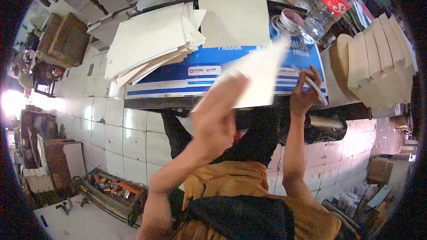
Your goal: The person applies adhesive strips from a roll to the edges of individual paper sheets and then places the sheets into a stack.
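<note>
My left hand (218, 111) is closed on a cream paper sheet (258, 80), which is tilted up over the near edge of the table and smeared by motion. My right hand (304, 95), to the right of that sheet, has its fingers bent around a narrow, curved white strip (318, 93); its exact kind is not clear. Beyond my hands, a flat cream sheet (233, 13) lies at the far middle. A loose, fanned stack of cream sheets (151, 40) rests to its left. Under them, a blue and white printed sheet (164, 80) covers the table.
Rolls of tape (291, 20) lie at the far right beside clear plastic bottles with red labels (333, 2). Thick cream paper bundles (376, 64) stand at the right edge. Brown boxes (66, 40) are at the left. A toolbox (113, 195) sits low on the left.
</note>
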A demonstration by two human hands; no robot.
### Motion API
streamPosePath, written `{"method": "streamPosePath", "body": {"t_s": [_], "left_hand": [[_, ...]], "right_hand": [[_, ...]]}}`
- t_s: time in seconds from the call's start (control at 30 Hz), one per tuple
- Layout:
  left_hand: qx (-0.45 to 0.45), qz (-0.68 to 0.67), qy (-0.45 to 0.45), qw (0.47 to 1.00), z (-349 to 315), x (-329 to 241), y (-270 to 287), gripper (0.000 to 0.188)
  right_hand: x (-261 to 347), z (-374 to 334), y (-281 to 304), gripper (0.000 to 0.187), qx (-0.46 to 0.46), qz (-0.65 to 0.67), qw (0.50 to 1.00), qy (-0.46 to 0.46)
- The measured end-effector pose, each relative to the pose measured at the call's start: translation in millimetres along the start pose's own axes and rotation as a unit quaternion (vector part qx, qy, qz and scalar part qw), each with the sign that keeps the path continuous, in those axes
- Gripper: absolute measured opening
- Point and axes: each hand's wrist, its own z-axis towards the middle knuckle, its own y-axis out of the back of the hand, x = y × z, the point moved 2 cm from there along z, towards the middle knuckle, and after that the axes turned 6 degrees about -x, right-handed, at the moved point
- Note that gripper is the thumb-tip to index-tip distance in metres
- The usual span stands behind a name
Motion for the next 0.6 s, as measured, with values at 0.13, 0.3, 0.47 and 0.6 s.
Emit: {"method": "streamPosePath", "body": {"t_s": [0.13,0.3,0.47,0.6], "left_hand": [[-0.175,0.160,-0.013,0.971,66,-16,60,0.042],[0.014,0.257,-0.019,0.966,92,122,60,0.046],[0.012,0.044,-0.101,0.994,106,47,3,0.054],[0.129,-0.025,-0.070,0.989,98,66,-99,0.058]], "right_hand": [[-12,2,9,0.012,-0.030,-0.069,0.995,0.063],[1,5,-4,0.024,-0.018,-0.019,0.997,0.079],[-5,3,10,0.025,-0.036,-0.031,0.992,0.113],[17,-8,18,0.021,-0.029,0.046,0.998,0.041]]}}
